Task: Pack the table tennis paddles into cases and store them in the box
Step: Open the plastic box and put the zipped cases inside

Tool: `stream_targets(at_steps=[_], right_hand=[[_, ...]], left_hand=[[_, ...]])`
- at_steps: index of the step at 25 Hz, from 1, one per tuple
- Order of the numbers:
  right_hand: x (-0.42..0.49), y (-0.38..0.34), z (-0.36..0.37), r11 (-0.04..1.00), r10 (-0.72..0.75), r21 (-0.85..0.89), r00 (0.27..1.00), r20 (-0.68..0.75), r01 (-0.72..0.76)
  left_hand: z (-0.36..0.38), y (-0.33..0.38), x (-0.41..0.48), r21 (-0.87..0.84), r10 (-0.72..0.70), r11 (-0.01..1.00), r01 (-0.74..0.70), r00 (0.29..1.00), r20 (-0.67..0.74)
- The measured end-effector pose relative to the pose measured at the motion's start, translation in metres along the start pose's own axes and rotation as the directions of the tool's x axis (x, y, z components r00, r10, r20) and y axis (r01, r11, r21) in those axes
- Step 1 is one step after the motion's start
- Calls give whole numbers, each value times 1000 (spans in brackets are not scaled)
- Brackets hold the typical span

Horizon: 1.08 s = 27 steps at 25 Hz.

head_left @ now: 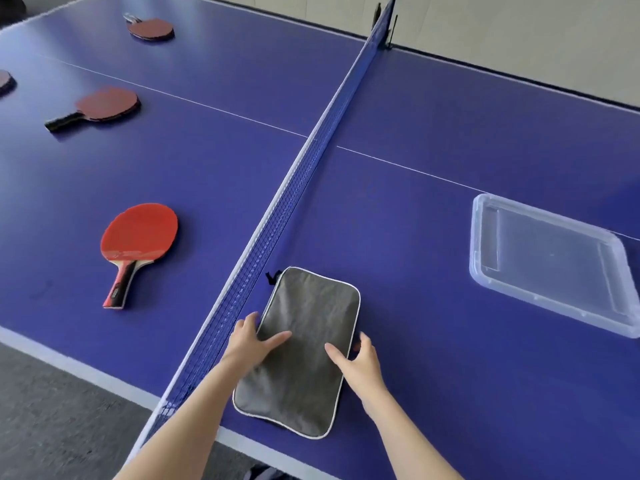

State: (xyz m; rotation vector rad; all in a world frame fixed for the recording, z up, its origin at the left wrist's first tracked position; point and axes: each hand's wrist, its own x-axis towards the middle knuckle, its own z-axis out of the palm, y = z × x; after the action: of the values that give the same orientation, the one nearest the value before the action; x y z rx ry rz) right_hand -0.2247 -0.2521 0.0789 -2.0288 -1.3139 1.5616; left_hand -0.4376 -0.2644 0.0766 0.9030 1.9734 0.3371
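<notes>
A grey paddle case [304,351] with white piping lies flat on the blue table just right of the net, its black zip pull at the far left corner. My left hand [252,341] grips its left edge, thumb on top of the fabric. My right hand [360,358] grips its right edge the same way. Left of the net lies a bright red paddle [138,237], handle toward me. Farther off lie a dark red paddle [104,105], another paddle [150,29] at the back, and part of a third [5,81] at the left border. A clear plastic box [550,261] sits at the right.
The net [304,161] runs diagonally across the table from the near edge to the far post [389,26]. The table's near edge [86,372] borders grey floor at the lower left. A white centre line crosses the table.
</notes>
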Motion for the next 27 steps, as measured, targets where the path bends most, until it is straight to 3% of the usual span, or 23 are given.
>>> stream_targets(at_steps=[6,14,20,27], right_hand=[[0,-10,16,991,86,109,995,-58,-79],[-15,-13,12,974,70,223,994,-87,-49],[-52,-21,-29,950,42,311,980,-197,21],[-106,-4,-100,902,23,406,923,-383,145]], left_hand=[[-2,1,16,-83,-12,996,17,998,60],[-8,9,6,-236,38,972,-10,993,112],[-6,43,-27,-479,175,874,-78,971,160],[23,102,-71,-470,344,866,-172,886,309]])
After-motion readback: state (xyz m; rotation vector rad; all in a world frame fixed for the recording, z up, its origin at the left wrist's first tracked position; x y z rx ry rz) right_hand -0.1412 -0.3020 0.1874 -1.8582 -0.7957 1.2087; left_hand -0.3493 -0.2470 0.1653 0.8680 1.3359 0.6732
